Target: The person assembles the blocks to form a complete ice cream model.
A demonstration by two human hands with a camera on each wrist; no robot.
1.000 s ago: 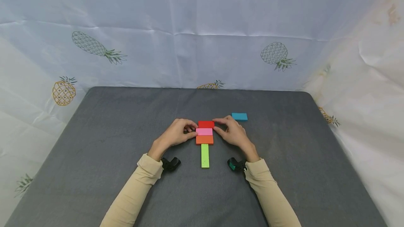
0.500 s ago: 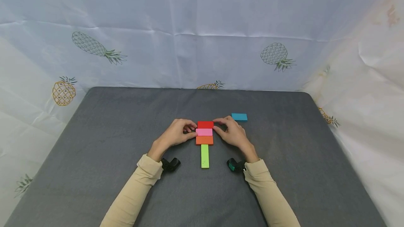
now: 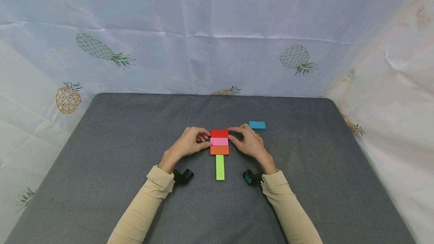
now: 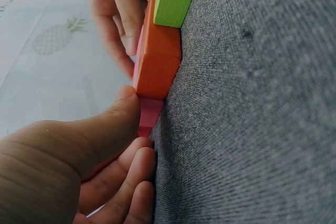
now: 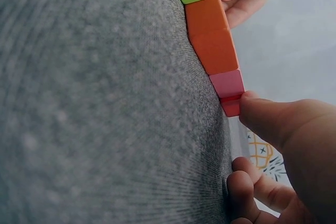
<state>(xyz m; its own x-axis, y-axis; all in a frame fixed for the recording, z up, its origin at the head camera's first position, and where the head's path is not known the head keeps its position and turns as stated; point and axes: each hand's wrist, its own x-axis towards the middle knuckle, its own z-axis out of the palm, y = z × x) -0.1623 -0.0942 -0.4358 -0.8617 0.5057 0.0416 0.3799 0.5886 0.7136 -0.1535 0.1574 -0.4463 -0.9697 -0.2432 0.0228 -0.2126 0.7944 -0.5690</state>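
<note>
A red block [image 3: 219,133], a pink block [image 3: 219,142] and an orange block [image 3: 219,150] lie flat, long sides together, in the head view. Below them a green block [image 3: 220,167] points toward the person, its end against the orange one. At the stack's left side, my left hand [image 3: 190,141] rests its thumb by the pink block's end, index fingertip at the red block's end. From the right, my right hand [image 3: 250,142] touches the red block's end with thumb and index finger. The right wrist view shows the thumb [image 5: 262,111] against the red block.
A blue block [image 3: 257,125] lies just beyond the right hand. The blocks lie on a grey cloth-covered table [image 3: 135,199]. Behind it hangs a pale curtain [image 3: 217,6] with pineapple prints. Dark wrist devices sit under both forearms.
The red block has slid slightly left, and its ends now line up nearly with the pink block. My right fingers moved left with it; my left hand has barely moved.
</note>
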